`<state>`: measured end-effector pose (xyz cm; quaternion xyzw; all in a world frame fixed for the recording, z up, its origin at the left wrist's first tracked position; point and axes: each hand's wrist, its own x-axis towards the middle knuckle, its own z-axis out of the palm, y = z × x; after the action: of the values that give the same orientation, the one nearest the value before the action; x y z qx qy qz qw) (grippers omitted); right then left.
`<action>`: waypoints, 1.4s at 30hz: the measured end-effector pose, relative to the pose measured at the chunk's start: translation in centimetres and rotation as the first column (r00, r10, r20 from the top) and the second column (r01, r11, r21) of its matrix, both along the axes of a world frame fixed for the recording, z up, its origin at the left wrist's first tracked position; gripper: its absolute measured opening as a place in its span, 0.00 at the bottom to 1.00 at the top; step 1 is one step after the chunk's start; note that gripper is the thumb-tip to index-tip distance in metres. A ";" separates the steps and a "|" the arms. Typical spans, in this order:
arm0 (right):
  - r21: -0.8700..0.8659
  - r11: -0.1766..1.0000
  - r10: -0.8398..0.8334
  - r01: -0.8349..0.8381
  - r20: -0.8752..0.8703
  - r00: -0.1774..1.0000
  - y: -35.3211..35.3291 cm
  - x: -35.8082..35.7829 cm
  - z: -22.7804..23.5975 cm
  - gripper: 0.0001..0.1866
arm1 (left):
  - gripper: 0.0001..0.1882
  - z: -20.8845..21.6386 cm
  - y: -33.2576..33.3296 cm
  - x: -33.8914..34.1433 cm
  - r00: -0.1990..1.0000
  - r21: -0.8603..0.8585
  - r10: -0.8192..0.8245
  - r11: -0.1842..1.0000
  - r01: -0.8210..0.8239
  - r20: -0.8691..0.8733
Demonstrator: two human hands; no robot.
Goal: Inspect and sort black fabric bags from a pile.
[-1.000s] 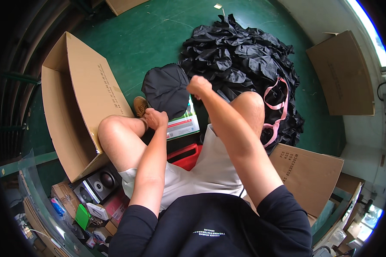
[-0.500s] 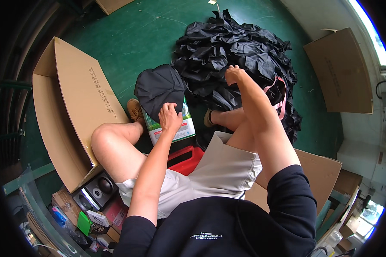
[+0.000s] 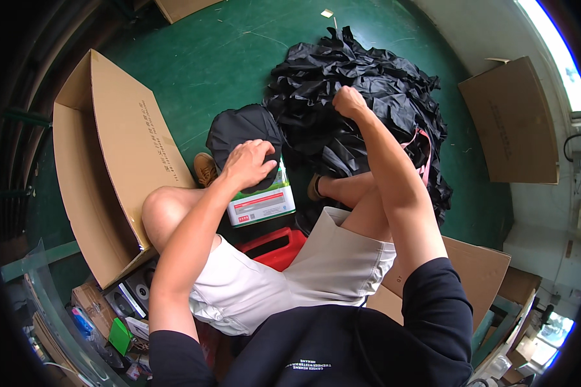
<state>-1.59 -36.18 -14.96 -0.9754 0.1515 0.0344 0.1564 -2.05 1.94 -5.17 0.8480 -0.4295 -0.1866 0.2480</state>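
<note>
A black fabric piece (image 3: 235, 122), round and cap-like, is draped over the top of a white and green can (image 3: 263, 204) between my feet. My left hand (image 3: 248, 164) lies on the near side of this fabric, fingers slightly bent and apart. Beyond and to the right spreads a large heap of crumpled black fabric (image 3: 381, 84). In front of the heap my right hand (image 3: 350, 102) is closed in a fist; whatever its fingers hold is hidden.
A tall open cardboard box (image 3: 126, 122) stands at the left. A red plastic piece with a handle (image 3: 281, 248) lies between my legs. Pink straps (image 3: 426, 151) lie on the heap's right side. Another cardboard piece (image 3: 513, 122) leans against the right wall.
My left hand has shifted slightly on the black fabric, and its elbow has swung out to the left. My right hand has moved slightly left and turned, with its fingers closed more tightly.
</note>
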 end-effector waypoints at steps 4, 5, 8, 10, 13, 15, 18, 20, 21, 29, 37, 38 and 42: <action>0.253 0.941 0.233 -0.225 -0.002 0.973 8.1 3.1 8.8 0.11 | 0.15 2.2 3.4 3.2 0.987 -0.039 0.132 0.990 -0.136 -0.090; 0.376 0.890 0.258 -0.257 0.051 0.965 9.7 3.0 10.9 0.10 | 0.18 2.9 3.3 3.8 0.985 -0.083 0.141 0.985 -0.149 -0.101; 0.631 0.712 0.272 -0.310 0.160 0.949 13.0 2.2 15.2 0.10 | 0.23 4.7 1.0 4.1 0.988 -0.259 0.152 0.953 -0.156 -0.036; 0.755 0.566 0.263 -0.331 0.215 0.941 14.2 2.1 16.4 0.09 | 0.26 5.7 -0.6 4.0 0.984 -0.378 0.173 0.914 -0.146 0.040; 0.937 0.168 0.212 -0.305 0.268 0.940 15.3 2.7 17.3 0.07 | 0.27 6.9 -1.3 4.6 0.971 -0.481 0.234 0.846 -0.232 -0.056; 0.957 0.123 0.181 -0.263 0.239 0.954 15.5 3.3 17.6 0.06 | 0.25 6.2 -0.5 6.0 0.964 -0.492 0.253 0.831 -0.259 -0.080; 0.979 0.054 0.136 -0.195 0.187 0.973 15.6 3.7 17.8 0.07 | 0.20 6.6 0.2 6.8 0.946 -0.553 0.313 0.776 -0.303 -0.080; 0.988 0.062 0.104 -0.143 0.136 0.985 15.6 3.8 17.7 0.05 | 0.18 6.7 0.7 7.3 0.909 -0.525 0.402 0.752 -0.398 -0.113; 0.988 0.063 0.108 -0.142 0.135 0.985 15.7 3.9 17.6 0.05 | 0.13 6.6 0.6 7.4 0.901 -0.565 0.417 0.717 -0.409 -0.123; 0.733 0.596 0.292 -0.327 0.181 0.939 16.7 3.5 18.2 0.28 | 0.15 6.5 1.0 7.7 0.843 -0.451 0.453 0.713 -0.537 -0.289; 0.532 0.715 0.335 -0.454 0.309 0.890 19.7 2.6 17.8 0.40 | 0.17 5.6 0.6 7.5 0.807 -0.499 0.391 0.640 -0.584 -0.443; 0.435 0.736 0.357 -0.518 0.401 0.844 20.4 2.5 17.6 0.40 | 0.18 5.7 0.6 7.3 0.817 -0.497 0.419 0.650 -0.575 -0.397; 0.322 0.842 0.270 -0.432 0.442 0.855 22.2 1.8 17.2 0.29 | 0.18 6.4 0.3 7.0 0.853 -0.425 0.496 0.745 -0.513 -0.161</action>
<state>0.25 -13.95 2.28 -0.9191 -0.0772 -0.0955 0.3743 4.97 2.28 1.28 0.8467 -0.2110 -0.0234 0.4879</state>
